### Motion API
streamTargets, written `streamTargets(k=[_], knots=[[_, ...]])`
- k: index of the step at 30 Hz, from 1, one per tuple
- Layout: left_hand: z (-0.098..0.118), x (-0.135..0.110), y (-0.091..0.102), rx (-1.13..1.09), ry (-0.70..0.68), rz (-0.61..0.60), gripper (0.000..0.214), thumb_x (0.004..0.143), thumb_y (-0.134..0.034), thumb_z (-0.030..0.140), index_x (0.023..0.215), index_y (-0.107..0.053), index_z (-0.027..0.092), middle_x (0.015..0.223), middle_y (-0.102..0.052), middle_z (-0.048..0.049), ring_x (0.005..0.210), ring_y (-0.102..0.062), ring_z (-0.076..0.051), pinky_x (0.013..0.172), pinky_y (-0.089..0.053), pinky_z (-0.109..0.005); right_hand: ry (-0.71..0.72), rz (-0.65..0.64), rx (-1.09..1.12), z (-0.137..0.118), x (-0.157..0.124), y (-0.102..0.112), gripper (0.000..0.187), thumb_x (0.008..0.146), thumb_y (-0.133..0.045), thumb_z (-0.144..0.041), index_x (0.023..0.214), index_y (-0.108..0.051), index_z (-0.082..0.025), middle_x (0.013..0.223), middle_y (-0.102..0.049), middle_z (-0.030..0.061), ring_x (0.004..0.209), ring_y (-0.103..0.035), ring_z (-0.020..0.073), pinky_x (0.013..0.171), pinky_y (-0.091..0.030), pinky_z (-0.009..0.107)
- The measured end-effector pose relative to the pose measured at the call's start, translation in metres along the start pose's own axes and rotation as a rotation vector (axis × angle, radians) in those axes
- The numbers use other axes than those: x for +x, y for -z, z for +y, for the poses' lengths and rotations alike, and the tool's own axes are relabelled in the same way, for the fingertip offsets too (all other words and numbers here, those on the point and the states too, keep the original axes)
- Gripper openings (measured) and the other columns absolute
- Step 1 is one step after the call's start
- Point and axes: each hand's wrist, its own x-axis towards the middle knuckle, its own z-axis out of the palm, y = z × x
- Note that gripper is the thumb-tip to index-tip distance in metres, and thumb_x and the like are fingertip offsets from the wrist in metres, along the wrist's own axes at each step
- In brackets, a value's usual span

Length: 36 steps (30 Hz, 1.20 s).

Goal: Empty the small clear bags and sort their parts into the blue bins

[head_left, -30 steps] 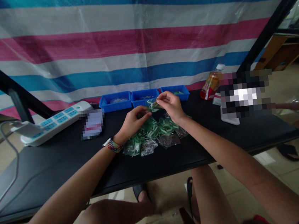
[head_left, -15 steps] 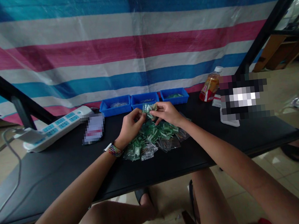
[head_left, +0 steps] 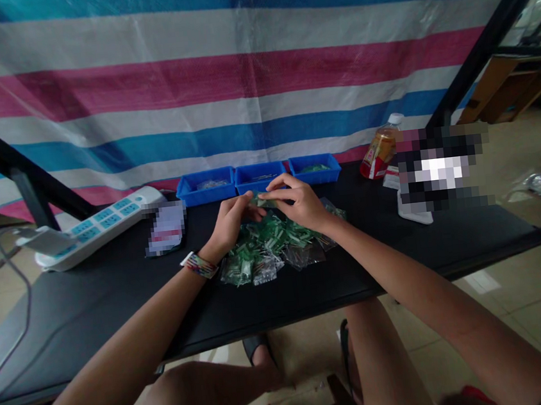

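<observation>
One small greenish plastic packet (head_left: 259,201) is pinched by the left hand (head_left: 229,221) and the right hand (head_left: 301,206), just above a heap of green and clear packets (head_left: 274,239) midway along the surface (head_left: 118,312), back from its near edge. Three blue bins (head_left: 209,195) line the far edge; a drink bottle (head_left: 381,147) stands toward the far right corner.

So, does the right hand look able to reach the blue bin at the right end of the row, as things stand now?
Probably yes: the right hand is close to the blue bin, with nothing visible between them, though it seems to be pinching a small greenish plastic bag.
</observation>
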Motion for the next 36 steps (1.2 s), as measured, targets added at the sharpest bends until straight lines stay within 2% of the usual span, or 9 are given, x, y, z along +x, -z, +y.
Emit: streamTargets(k=[7, 11, 14, 17, 21, 25, 28, 33, 36], knots=[[0.001, -0.002, 0.001, -0.046, 0.002, -0.065, 0.032, 0.088, -0.069, 0.049, 0.085, -0.072, 0.017, 0.089, -0.082, -0.01, 0.074, -0.075, -0.022, 0.069, -0.057, -0.032, -0.021, -0.01, 0.017, 0.005, -0.001, 0.002, 0.034, 0.098, -0.063, -0.013, 0.113, -0.086, -0.033, 0.133, -0.066, 0.0068, 0.112, -0.068, 0.0233, 0.103, -0.062, 0.048], [0.007, -0.002, 0.0, -0.001, -0.025, -0.06, 0.03, 0.084, -0.076, 0.046, 0.089, -0.073, 0.017, 0.083, -0.079, -0.0069, 0.072, -0.075, -0.022, 0.066, -0.055, -0.03, -0.21, 0.018, 0.228, 0.004, 0.0, -0.003, 0.036, 0.089, -0.06, -0.011, 0.109, -0.085, -0.029, 0.139, -0.065, 0.0079, 0.124, -0.067, 0.0271, 0.085, -0.069, 0.039], [0.005, -0.002, 0.0, 0.045, -0.058, -0.043, 0.031, 0.086, -0.076, 0.047, 0.091, -0.073, 0.017, 0.074, -0.076, -0.0046, 0.068, -0.072, -0.021, 0.064, -0.054, -0.03, -0.394, 0.062, 0.513, 0.003, 0.003, -0.006, 0.041, 0.086, -0.063, -0.018, 0.122, -0.078, -0.029, 0.14, -0.066, 0.0074, 0.116, -0.07, 0.0257, 0.08, -0.071, 0.038], [0.001, 0.0, 0.001, 0.064, -0.089, -0.039, 0.029, 0.087, -0.075, 0.046, 0.09, -0.072, 0.017, 0.069, -0.075, -0.0031, 0.064, -0.068, -0.018, 0.062, -0.052, -0.029, -0.539, 0.112, 0.679, 0.002, 0.006, -0.005, 0.055, 0.082, -0.077, -0.03, 0.136, -0.067, -0.031, 0.13, -0.069, 0.007, 0.098, -0.072, 0.0228, 0.071, -0.072, 0.039], [-0.003, 0.0, 0.001, 0.078, -0.1, -0.055, 0.031, 0.087, -0.077, 0.048, 0.087, -0.071, 0.017, 0.068, -0.074, -0.0028, 0.06, -0.064, -0.017, 0.06, -0.048, -0.028, -0.579, 0.053, 0.666, 0.002, 0.007, -0.005, 0.045, 0.073, -0.089, -0.043, 0.108, -0.07, -0.023, 0.101, -0.069, 0.0046, 0.09, -0.069, 0.0218, 0.062, -0.068, 0.033], [-0.005, -0.001, -0.003, 0.063, -0.074, -0.049, 0.037, 0.083, -0.082, 0.05, 0.094, -0.068, 0.018, 0.071, -0.075, -0.0032, 0.066, -0.07, -0.019, 0.061, -0.049, -0.028, -0.524, 0.033, 0.56, 0.008, 0.006, -0.008, 0.03, 0.077, -0.083, -0.043, 0.09, -0.067, -0.021, 0.085, -0.065, 0.0012, 0.07, -0.062, 0.0153, 0.049, -0.054, 0.025], [-0.008, 0.0, -0.003, 0.043, -0.073, 0.017, 0.042, 0.084, -0.082, 0.048, 0.109, -0.064, 0.019, 0.078, -0.077, -0.0029, 0.076, -0.075, -0.022, 0.068, -0.053, -0.03, -0.493, 0.12, 0.407, 0.017, 0.007, -0.003, 0.022, 0.083, -0.076, -0.039, 0.087, -0.064, -0.022, 0.08, -0.063, -0.0012, 0.057, -0.054, 0.0115, 0.047, -0.045, 0.024], [-0.016, 0.005, 0.006, 0.284, -0.112, -0.019, 0.034, 0.087, -0.074, 0.044, 0.109, -0.072, 0.018, 0.098, -0.08, -0.0077, 0.092, -0.076, -0.025, 0.082, -0.056, -0.037, -0.318, 0.499, -0.228, 0.039, 0.01, 0.034, 0.002, 0.093, -0.064, -0.024, 0.093, -0.064, -0.022, 0.092, -0.07, 0.0049, 0.072, -0.063, 0.0179, 0.074, -0.054, 0.033], [-0.015, 0.004, 0.008, 0.496, -0.165, -0.123, 0.03, 0.087, -0.072, 0.04, 0.109, -0.078, 0.02, 0.113, -0.082, -0.0101, 0.101, -0.075, -0.029, 0.091, -0.056, -0.042, -0.306, 0.489, -0.566, 0.052, 0.006, 0.06, 0.012, 0.098, -0.058, -0.019, 0.101, -0.069, -0.02, 0.106, -0.072, 0.0126, 0.091, -0.066, 0.0255, 0.089, -0.053, 0.039]])
